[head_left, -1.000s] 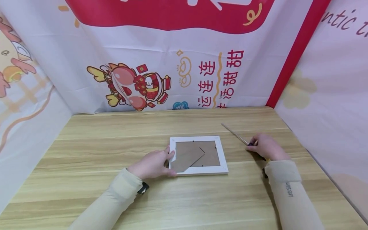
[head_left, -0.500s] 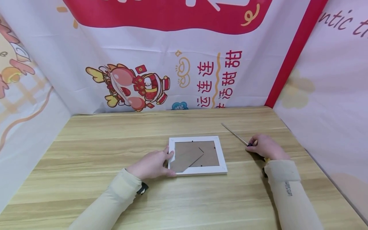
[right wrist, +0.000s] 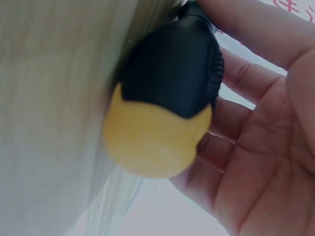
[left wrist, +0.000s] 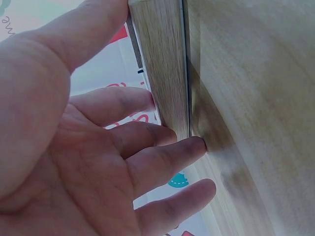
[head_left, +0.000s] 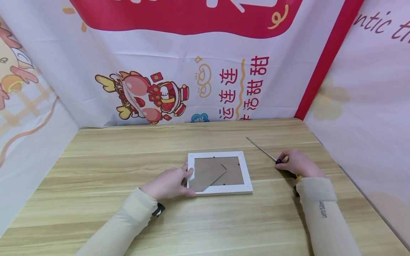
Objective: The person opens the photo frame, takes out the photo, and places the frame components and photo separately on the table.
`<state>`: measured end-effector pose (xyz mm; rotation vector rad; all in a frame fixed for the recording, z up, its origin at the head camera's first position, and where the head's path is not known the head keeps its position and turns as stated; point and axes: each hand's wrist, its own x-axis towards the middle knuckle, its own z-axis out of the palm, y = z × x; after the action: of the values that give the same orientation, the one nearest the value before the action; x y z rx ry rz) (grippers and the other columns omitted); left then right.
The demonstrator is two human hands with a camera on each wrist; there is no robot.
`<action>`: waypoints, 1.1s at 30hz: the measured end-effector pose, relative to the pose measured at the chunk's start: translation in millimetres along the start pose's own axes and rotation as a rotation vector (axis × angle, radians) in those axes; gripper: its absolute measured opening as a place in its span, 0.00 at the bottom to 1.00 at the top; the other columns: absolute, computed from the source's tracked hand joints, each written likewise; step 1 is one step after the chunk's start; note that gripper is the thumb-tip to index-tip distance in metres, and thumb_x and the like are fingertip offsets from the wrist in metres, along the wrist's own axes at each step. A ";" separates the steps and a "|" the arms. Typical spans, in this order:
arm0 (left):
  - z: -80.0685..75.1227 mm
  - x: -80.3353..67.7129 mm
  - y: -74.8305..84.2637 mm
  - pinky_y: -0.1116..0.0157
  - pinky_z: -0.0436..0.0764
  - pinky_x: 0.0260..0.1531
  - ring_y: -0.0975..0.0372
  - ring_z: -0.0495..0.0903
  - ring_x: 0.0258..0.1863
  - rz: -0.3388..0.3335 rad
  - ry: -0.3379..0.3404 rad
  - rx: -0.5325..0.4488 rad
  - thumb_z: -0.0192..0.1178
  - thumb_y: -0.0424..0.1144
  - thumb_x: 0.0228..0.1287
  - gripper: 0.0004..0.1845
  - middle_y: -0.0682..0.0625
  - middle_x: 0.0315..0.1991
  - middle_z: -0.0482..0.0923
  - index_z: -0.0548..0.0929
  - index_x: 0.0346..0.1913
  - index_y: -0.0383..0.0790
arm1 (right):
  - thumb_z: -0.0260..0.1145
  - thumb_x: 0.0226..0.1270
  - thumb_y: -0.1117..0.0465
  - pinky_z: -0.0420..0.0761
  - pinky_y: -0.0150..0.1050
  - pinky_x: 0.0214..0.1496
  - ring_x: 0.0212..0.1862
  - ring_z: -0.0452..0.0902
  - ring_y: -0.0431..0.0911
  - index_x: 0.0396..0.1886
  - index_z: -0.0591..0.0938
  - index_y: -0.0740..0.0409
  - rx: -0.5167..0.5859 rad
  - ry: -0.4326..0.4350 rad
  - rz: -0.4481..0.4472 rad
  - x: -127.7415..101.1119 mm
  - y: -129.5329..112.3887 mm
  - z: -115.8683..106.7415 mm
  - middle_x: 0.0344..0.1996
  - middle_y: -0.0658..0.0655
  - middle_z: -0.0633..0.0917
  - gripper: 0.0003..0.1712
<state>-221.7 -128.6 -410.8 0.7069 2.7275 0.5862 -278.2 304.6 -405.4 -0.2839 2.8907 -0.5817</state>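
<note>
1. Currently, the frame lies back-up near the middle of the worktop, small dark tabs showing along its white border.
2. The left hand straddles the frame's left end, thumb at the near edge, other fingers mostly extended; it looks like a light touch rather than a clamp.
3. Well apart to the frame's right, the right hand pinches the screwdriver by the front of its handle, just above the worktop or touching it; I cannot tell which.
4. With so forward a pinch, the bulky handle might twist or slip from the fingers if lifted quickly.
5. Swung low, the tip could scratch the border or worktop.
6. Any sideways push could pivot the frame, since only its left end is steadied.
</note>
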 end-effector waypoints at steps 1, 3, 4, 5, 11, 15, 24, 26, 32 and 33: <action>-0.1 -0.1 0.3 0.61 0.76 0.46 0.57 0.77 0.45 0.001 0.000 0.002 0.74 0.55 0.53 0.47 0.30 0.72 0.56 0.69 0.71 0.33 | 0.73 0.61 0.54 0.74 0.45 0.40 0.35 0.75 0.49 0.38 0.83 0.59 0.003 -0.003 0.002 -0.4 0.1 -0.6 0.33 0.55 0.83 0.14; -0.7 -0.2 1.0 0.61 0.76 0.46 0.56 0.77 0.46 0.005 0.002 0.007 0.74 0.55 0.53 0.47 0.30 0.72 0.56 0.69 0.71 0.33 | 0.73 0.61 0.53 0.74 0.45 0.40 0.35 0.75 0.49 0.39 0.83 0.59 0.003 -0.008 0.006 -1.0 0.4 -1.9 0.33 0.55 0.83 0.15; -0.7 -0.1 1.2 0.61 0.76 0.46 0.56 0.77 0.46 0.008 0.004 0.009 0.74 0.55 0.53 0.47 0.29 0.72 0.56 0.69 0.70 0.32 | 0.73 0.61 0.53 0.74 0.45 0.40 0.36 0.75 0.49 0.40 0.83 0.60 0.004 -0.014 0.009 -1.0 0.6 -2.2 0.34 0.56 0.83 0.15; -0.9 -0.2 1.5 0.60 0.76 0.46 0.56 0.77 0.47 0.009 0.004 0.011 0.74 0.55 0.53 0.47 0.29 0.72 0.57 0.69 0.70 0.32 | 0.73 0.62 0.53 0.75 0.45 0.40 0.36 0.75 0.49 0.40 0.83 0.60 0.004 -0.019 0.012 -1.1 0.9 -2.8 0.35 0.56 0.83 0.16; -1.1 -0.5 1.8 0.60 0.76 0.46 0.55 0.77 0.47 0.012 0.001 0.011 0.74 0.55 0.53 0.47 0.29 0.72 0.56 0.69 0.70 0.32 | 0.71 0.64 0.53 0.78 0.47 0.40 0.37 0.77 0.51 0.48 0.81 0.65 0.009 -0.058 0.046 -1.3 1.1 -7.5 0.39 0.61 0.84 0.21; -0.8 -0.5 1.5 0.61 0.76 0.45 0.56 0.77 0.45 0.010 0.001 0.011 0.74 0.54 0.53 0.46 0.29 0.72 0.56 0.69 0.70 0.32 | 0.70 0.65 0.52 0.78 0.47 0.37 0.36 0.77 0.52 0.51 0.80 0.66 0.024 -0.043 0.061 -2.8 -1.6 -12.7 0.38 0.62 0.83 0.24; 0.1 0.4 -0.2 0.63 0.75 0.41 0.57 0.76 0.41 0.012 0.000 0.007 0.74 0.55 0.53 0.47 0.29 0.72 0.56 0.69 0.70 0.32 | 0.70 0.65 0.54 0.78 0.48 0.37 0.33 0.76 0.50 0.51 0.82 0.66 -0.013 0.060 -0.025 -11.3 -28.6 -27.5 0.32 0.59 0.82 0.23; 0.2 0.4 -0.4 0.63 0.75 0.41 0.57 0.76 0.41 0.010 0.002 0.012 0.74 0.55 0.53 0.46 0.29 0.72 0.56 0.69 0.70 0.33 | 0.70 0.64 0.54 0.78 0.48 0.38 0.32 0.75 0.49 0.51 0.82 0.65 -0.027 0.067 -0.037 -13.9 -37.8 -30.4 0.32 0.58 0.82 0.22; -0.4 0.2 0.3 0.63 0.75 0.41 0.58 0.76 0.41 -0.007 0.000 0.013 0.74 0.55 0.53 0.47 0.31 0.73 0.56 0.69 0.71 0.34 | 0.72 0.63 0.53 0.76 0.45 0.38 0.31 0.74 0.47 0.52 0.84 0.61 -0.106 0.048 -0.083 -20.6 -68.3 -32.2 0.30 0.53 0.81 0.22; -0.6 0.3 0.4 0.63 0.75 0.41 0.58 0.76 0.41 -0.009 0.001 0.011 0.74 0.55 0.53 0.47 0.31 0.73 0.56 0.69 0.71 0.34 | 0.72 0.63 0.53 0.76 0.44 0.37 0.31 0.74 0.46 0.52 0.85 0.61 -0.117 0.035 -0.097 -20.9 -72.8 -30.8 0.29 0.52 0.81 0.22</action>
<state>-221.9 -128.3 -410.1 0.6963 2.7357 0.5699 -253.6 254.5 -345.6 -0.4369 2.9634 -0.4378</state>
